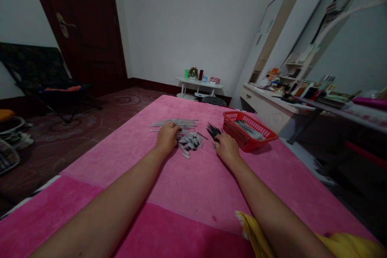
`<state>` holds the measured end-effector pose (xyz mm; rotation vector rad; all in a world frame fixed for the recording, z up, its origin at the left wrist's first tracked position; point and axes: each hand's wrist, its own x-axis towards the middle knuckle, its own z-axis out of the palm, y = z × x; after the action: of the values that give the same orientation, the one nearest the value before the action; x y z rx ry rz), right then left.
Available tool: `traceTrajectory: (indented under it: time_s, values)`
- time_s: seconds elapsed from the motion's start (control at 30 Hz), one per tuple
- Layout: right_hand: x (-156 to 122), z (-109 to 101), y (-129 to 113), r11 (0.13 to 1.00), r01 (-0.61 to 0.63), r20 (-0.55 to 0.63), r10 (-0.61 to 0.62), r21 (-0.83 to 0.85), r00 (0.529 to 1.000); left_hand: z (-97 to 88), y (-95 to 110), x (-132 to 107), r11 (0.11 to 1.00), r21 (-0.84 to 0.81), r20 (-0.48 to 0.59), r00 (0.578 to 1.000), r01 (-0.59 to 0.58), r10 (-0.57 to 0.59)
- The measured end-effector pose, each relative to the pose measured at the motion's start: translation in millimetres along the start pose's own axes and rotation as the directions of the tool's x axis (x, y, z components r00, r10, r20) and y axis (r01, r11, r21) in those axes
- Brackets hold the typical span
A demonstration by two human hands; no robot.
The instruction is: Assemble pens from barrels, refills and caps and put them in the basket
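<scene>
Nearest, a yellow cloth (347,244) lies at the lower right edge of a pink blanket (187,185), and both bare forearms stretch forward across it. The left hand (167,136) rests palm down on a row of clear tubes (181,122), fingers curled over them; whether it grips any I cannot tell. The right hand (225,147) lies palm down, fingertips touching a bunch of thin black sticks (213,130); its grip is hidden too. Between the hands sits a heap of small grey caps (190,142). Just right of the sticks stands a red basket (246,142) holding more tubes. Farther off are a small white table (199,83) and a dark door (87,28).
</scene>
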<state>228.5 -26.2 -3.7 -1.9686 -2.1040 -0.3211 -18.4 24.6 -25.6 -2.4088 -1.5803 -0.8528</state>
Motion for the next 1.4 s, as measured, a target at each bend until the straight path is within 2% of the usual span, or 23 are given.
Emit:
traceTrajectory:
  time_s: [0.3,0.6,0.9,1.2,1.4]
  values:
    - [-2.1,8.2,-5.5,0.999,-0.028,-0.010,0.029,0.041,1.000,0.1,5.8,-0.9,0.998,-0.066,-0.004,1.000,-0.003,0.003]
    - [-5.7,11.8,-21.9,0.997,-0.064,-0.049,0.062,-0.040,0.997,-0.2,9.3,-1.1,0.990,-0.144,-0.012,1.000,-0.011,0.010]
    - [-5.1,12.4,-11.7,0.996,-0.076,-0.174,0.082,0.042,0.981,2.6,5.2,-1.0,0.989,-0.148,-0.037,0.999,-0.002,-0.004]
    - [-2.9,9.8,-7.3,0.989,-0.025,-0.121,0.043,0.147,0.992,4.3,-1.2,-1.4,0.987,-0.142,-0.069,0.994,0.071,-0.082]
    - [-2.9,10.2,-6.5,0.988,-0.001,-0.129,0.021,0.152,0.991,4.0,-1.5,-0.9,0.990,-0.127,-0.074,0.995,0.055,-0.065]
